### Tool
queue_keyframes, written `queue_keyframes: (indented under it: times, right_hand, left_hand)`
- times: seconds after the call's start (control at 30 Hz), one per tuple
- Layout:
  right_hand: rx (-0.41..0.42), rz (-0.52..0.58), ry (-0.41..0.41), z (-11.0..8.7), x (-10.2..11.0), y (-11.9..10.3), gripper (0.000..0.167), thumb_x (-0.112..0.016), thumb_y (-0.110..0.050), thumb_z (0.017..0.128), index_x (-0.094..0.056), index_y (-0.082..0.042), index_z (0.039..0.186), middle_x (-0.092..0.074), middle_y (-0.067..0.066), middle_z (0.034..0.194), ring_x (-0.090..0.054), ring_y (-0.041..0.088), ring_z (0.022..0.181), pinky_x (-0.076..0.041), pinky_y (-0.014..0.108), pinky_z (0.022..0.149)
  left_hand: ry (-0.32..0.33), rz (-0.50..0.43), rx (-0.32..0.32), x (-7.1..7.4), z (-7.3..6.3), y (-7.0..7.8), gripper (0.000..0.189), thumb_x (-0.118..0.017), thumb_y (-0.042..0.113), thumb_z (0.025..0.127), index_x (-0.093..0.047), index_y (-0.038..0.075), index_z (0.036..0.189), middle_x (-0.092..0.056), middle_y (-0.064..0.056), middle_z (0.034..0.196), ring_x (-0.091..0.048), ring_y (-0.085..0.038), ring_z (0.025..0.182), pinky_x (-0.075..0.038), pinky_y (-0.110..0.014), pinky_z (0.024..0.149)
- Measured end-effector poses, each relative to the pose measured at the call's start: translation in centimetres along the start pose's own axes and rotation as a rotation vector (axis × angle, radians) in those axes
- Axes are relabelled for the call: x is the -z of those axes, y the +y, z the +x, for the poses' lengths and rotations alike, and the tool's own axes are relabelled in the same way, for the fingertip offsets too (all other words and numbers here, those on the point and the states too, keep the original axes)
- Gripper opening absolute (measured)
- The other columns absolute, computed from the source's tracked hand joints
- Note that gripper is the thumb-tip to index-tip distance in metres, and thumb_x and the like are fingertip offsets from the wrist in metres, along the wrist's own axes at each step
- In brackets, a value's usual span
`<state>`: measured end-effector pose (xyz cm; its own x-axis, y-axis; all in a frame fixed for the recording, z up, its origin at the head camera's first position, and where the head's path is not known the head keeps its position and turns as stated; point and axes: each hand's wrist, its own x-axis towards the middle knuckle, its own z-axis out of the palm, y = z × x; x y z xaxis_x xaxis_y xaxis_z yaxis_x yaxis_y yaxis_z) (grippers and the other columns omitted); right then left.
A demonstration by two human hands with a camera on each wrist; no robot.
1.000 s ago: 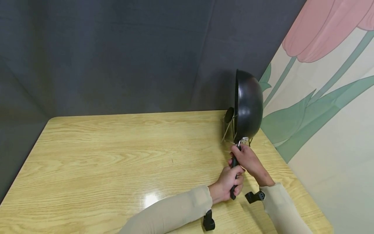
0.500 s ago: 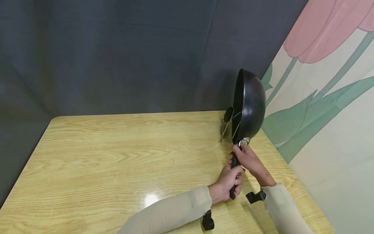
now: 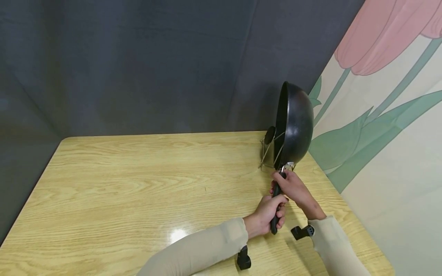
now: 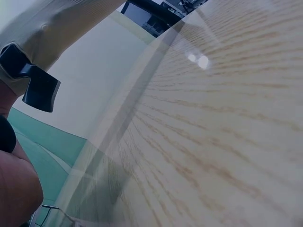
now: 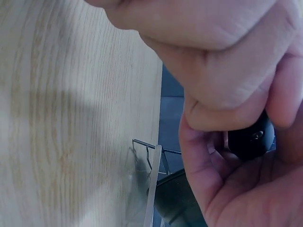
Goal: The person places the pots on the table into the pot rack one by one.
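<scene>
A black wok [image 3: 298, 122] stands on its side at the table's far right corner, its open face turned left. Its bowl overlaps a thin wire rack [image 3: 264, 155], which is partly hidden behind it. My right hand [image 3: 295, 189] grips the black handle [image 3: 275, 224] just below the metal bracket. Lower down, my left hand [image 3: 268, 214] wraps its fingers round the same handle, whose end pokes out beneath. In the right wrist view, the dark handle end [image 5: 251, 139] shows between curled fingers, and part of the rack [image 5: 147, 144] appears beyond.
A small dark round object [image 3: 270, 135] is at the rack's left side. The wood-grain table [image 3: 138, 184] stretches left. Behind it hangs a dark curtain [image 3: 145, 69]; a flower-printed wall [image 3: 390, 153] borders the right edge.
The wok has turned and shifted slightly right, so more of its inside shows. Both hands keep their grip; the left has moved slightly left.
</scene>
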<state>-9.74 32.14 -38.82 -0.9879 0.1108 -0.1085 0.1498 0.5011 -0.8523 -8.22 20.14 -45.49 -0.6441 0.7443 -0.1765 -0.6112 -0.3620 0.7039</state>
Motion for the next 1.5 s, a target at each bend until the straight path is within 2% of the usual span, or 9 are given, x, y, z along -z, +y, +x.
queue_keyframes:
  times: [0.37, 0.6, 0.77, 0.93, 1.03, 1.13, 1.33, 1.4, 1.5]
  right_hand:
    - [0.006, -0.031, 0.004, -0.2, 0.1, 0.0, 0.032, -0.057, -0.025, 0.104, -0.059, 0.006, 0.099, -0.067, 0.013, 0.075, -0.067, 0.028, 0.068, -0.052, 0.030, 0.069]
    - [0.000, -0.068, 0.029, -0.3, 0.3, 0.1, 0.037, -0.058, -0.033, 0.105, -0.060, 0.004, 0.102, -0.067, 0.013, 0.082, -0.062, 0.025, 0.075, -0.050, 0.031, 0.069]
    - [-0.004, -0.126, 0.026, -0.4, 0.5, 0.0, 0.048, -0.056, -0.045, 0.106, -0.061, 0.002, 0.105, -0.070, 0.013, 0.090, -0.066, 0.024, 0.080, -0.052, 0.033, 0.071]
    - [0.000, -0.149, 0.007, -0.7, 0.8, -0.2, 0.053, -0.054, -0.048, 0.106, -0.063, 0.003, 0.111, -0.072, 0.017, 0.101, -0.069, 0.024, 0.088, -0.054, 0.035, 0.077]
    - [0.010, -0.160, -0.008, -0.9, 0.9, -0.1, 0.052, -0.053, -0.047, 0.107, -0.063, 0.003, 0.115, -0.073, 0.016, 0.105, -0.069, 0.025, 0.094, -0.054, 0.037, 0.080]
    - [0.024, -0.180, -0.022, -1.1, 1.0, -0.1, 0.050, -0.052, -0.046, 0.107, -0.064, 0.001, 0.117, -0.072, 0.016, 0.109, -0.069, 0.024, 0.097, -0.053, 0.038, 0.082]
    - [0.035, -0.286, -0.021, -1.8, 1.5, -0.4, 0.052, -0.051, -0.052, 0.106, -0.061, -0.001, 0.114, -0.062, 0.013, 0.098, -0.058, 0.025, 0.084, -0.046, 0.038, 0.071]
    - [0.037, -0.325, -0.020, -2.1, 1.7, -0.6, 0.055, -0.050, -0.053, 0.106, -0.059, 0.000, 0.118, -0.062, 0.015, 0.101, -0.059, 0.028, 0.088, -0.048, 0.041, 0.073]
    - [0.036, -0.367, -0.022, -2.7, 2.0, -0.9, 0.063, -0.050, -0.053, 0.106, -0.053, 0.004, 0.134, -0.065, 0.021, 0.120, -0.064, 0.037, 0.107, -0.053, 0.051, 0.087]
  left_hand:
    - [-0.006, 0.013, 0.014, 0.1, 0.0, 0.3, 0.020, -0.059, 0.017, 0.089, -0.048, 0.015, 0.073, -0.040, 0.004, 0.051, -0.044, -0.011, 0.036, -0.035, -0.023, 0.036]
    - [-0.002, 0.038, -0.030, 0.1, 0.1, 0.2, 0.015, -0.059, 0.017, 0.090, -0.052, 0.013, 0.077, -0.045, 0.002, 0.053, -0.051, -0.011, 0.039, -0.042, -0.023, 0.036]
    - [-0.011, 0.051, -0.046, 0.2, 0.1, 0.3, 0.016, -0.059, 0.018, 0.092, -0.055, 0.012, 0.078, -0.048, 0.002, 0.053, -0.054, -0.012, 0.040, -0.045, -0.025, 0.038]
    - [-0.039, 0.027, -0.048, 0.5, 0.0, 0.5, 0.010, -0.058, 0.019, 0.095, -0.057, 0.009, 0.096, -0.052, 0.000, 0.057, -0.064, -0.015, 0.048, -0.050, -0.026, 0.041]
    - [-0.060, 0.015, -0.046, 0.8, -0.1, 0.6, 0.016, -0.057, 0.020, 0.097, -0.056, 0.010, 0.108, -0.057, -0.001, 0.062, -0.069, -0.017, 0.055, -0.052, -0.025, 0.045]
    - [-0.069, 0.026, -0.051, 0.9, -0.1, 0.7, 0.019, -0.058, 0.021, 0.097, -0.055, 0.011, 0.112, -0.061, -0.003, 0.069, -0.070, -0.017, 0.060, -0.054, -0.026, 0.049]
    - [-0.032, 0.066, -0.078, 1.1, -0.4, 1.0, 0.026, -0.064, 0.025, 0.096, -0.053, 0.010, 0.115, -0.068, -0.009, 0.084, -0.074, -0.022, 0.074, -0.057, -0.028, 0.055]
    - [-0.018, 0.099, -0.096, 1.2, -0.5, 1.2, 0.029, -0.065, 0.026, 0.097, -0.053, 0.010, 0.117, -0.071, -0.014, 0.092, -0.075, -0.025, 0.079, -0.060, -0.033, 0.060]
    - [0.002, 0.166, -0.121, 1.4, -0.8, 1.6, 0.033, -0.066, 0.027, 0.098, -0.054, 0.011, 0.123, -0.072, -0.020, 0.103, -0.075, -0.030, 0.086, -0.062, -0.045, 0.073]
